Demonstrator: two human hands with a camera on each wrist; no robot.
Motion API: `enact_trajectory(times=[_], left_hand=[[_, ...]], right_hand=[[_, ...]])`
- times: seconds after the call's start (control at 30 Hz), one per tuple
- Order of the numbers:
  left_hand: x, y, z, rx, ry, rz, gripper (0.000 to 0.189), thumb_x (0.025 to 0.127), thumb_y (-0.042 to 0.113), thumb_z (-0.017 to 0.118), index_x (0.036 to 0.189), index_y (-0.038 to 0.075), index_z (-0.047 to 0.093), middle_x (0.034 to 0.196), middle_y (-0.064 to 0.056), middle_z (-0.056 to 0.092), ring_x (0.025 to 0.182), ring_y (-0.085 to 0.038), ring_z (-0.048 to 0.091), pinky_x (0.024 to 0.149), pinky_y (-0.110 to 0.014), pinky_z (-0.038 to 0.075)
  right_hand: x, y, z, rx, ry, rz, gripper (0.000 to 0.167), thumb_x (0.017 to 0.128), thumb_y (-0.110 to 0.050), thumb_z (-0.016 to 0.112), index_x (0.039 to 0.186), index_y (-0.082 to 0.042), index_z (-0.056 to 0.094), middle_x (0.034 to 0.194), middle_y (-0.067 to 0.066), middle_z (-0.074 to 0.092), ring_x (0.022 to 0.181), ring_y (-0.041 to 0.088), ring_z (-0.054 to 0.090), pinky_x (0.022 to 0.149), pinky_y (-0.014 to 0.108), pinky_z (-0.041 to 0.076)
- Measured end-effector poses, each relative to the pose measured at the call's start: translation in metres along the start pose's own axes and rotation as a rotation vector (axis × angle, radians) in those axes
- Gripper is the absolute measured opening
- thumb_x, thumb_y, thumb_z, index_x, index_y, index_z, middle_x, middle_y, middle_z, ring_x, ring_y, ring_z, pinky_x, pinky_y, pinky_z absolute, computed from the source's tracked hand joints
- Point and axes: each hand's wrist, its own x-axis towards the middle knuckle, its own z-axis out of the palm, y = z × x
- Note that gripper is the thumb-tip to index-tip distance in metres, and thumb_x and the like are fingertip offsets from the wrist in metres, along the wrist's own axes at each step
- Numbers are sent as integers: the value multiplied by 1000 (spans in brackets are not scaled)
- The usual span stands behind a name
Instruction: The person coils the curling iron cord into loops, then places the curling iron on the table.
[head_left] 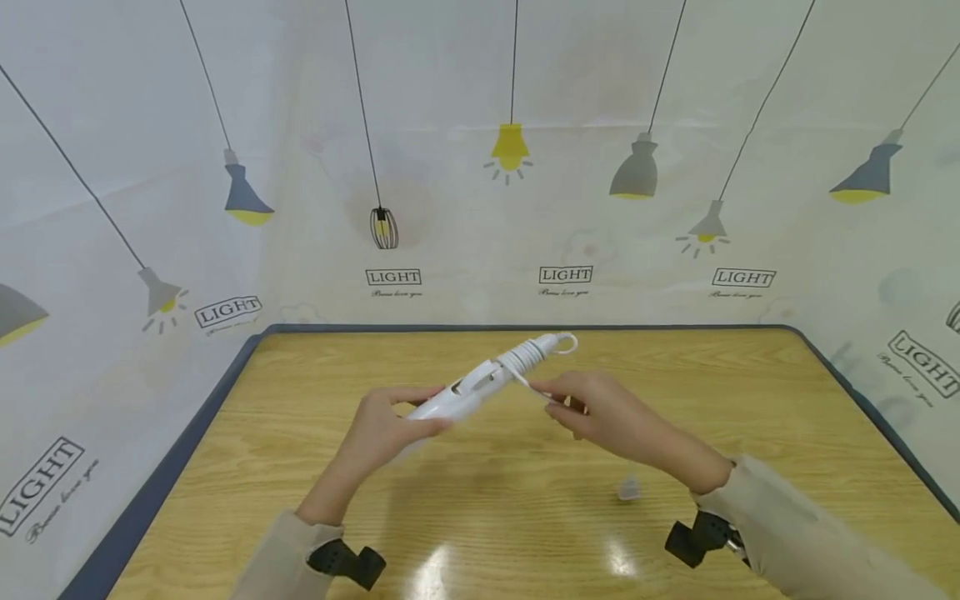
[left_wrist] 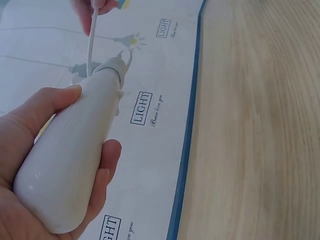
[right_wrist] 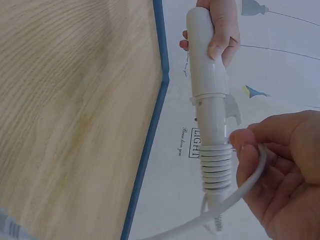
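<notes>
A white wand-shaped appliance (head_left: 480, 385) with a white cord (head_left: 525, 357) coiled round its far end is held above a wooden table (head_left: 300, 467). My left hand (head_left: 382, 425) grips its thick rounded handle (left_wrist: 70, 165), fingers curled round it. My right hand (head_left: 592, 404) pinches the loose stretch of cord (right_wrist: 235, 195) beside the coils (right_wrist: 216, 167). In the left wrist view that cord (left_wrist: 91, 40) runs up from the appliance tip to the right hand's fingers (left_wrist: 92, 10). A small cord loop (head_left: 566, 340) sticks out at the tip.
The table has a dark blue rim (head_left: 187, 425) and is walled on three sides by a white backdrop (head_left: 465, 208) printed with lamps and "LIGHT". A small clear object (head_left: 628, 488) lies on the wood near my right forearm. Black wrist mounts (head_left: 348, 562) sit on both sleeves.
</notes>
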Motion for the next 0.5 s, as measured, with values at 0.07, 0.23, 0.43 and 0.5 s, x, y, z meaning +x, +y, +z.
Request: enact_trajectory(times=[0.07,0.23,0.43,0.5], left_hand=[[0,0,-3,-42,6,-15,47,67,30,82,111,21,69,115,-8,61,75,-19,60,60,-31,50],[2,3,-9,-128,13,-19,47,68,27,81,112,17,68,116,-11,61,70,-21,63,59,-34,52],[1,6,-17,-166,36,-20,49,70,27,81,116,18,66,117,-10,60,71,-23,63,60,-35,52],[0,8,-20,-188,45,-17,50,70,26,80,117,17,65,117,-10,60,71,-24,64,60,-36,52]], right_hand=[[-4,4,2,75,43,-10,35,90,-1,56,124,4,55,75,-3,57,51,8,49,45,23,46],[-15,13,7,239,134,-36,34,91,-2,55,124,3,55,73,0,55,52,16,52,48,26,49],[-27,20,10,331,211,-101,33,91,0,53,124,3,55,70,-1,56,48,14,51,43,30,47],[-30,23,11,350,238,-128,33,90,3,52,123,5,55,69,0,57,47,15,52,42,30,46]])
